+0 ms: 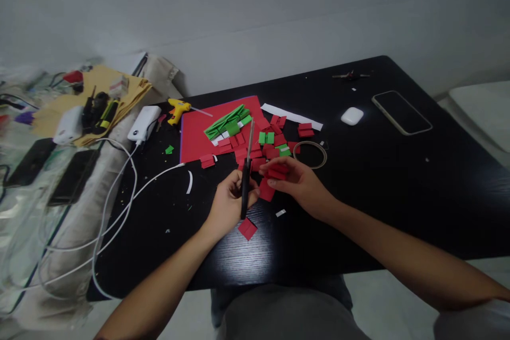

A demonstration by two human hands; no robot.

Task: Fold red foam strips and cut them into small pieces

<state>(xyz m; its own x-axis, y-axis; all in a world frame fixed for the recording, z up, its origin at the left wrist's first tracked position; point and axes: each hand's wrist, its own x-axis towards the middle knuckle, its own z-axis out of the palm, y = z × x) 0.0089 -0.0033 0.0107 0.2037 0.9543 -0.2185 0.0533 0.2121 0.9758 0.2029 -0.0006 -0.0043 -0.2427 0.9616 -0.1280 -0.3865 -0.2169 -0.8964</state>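
My left hand [233,199] is closed around the black handles of a pair of scissors [246,183], whose blades point up and away from me. Just to the right, my right hand [300,183] pinches a folded red paper piece [278,171] between thumb and fingers. Under and between the hands lies a flat red paper piece [266,190]. Nearer the table's front is a red paper square [247,229]. Beyond my hands sits a loose pile of folded red pieces [255,151] with a few green ones [266,137] among them.
A red sheet [195,138] carries a bundle of green folded strips [227,122]. A tape ring [324,156], a white earbud case [352,116] and a phone [402,111] lie to the right. At left are a yellow glue gun [177,111], a power bank [144,123] and white cables [135,180].
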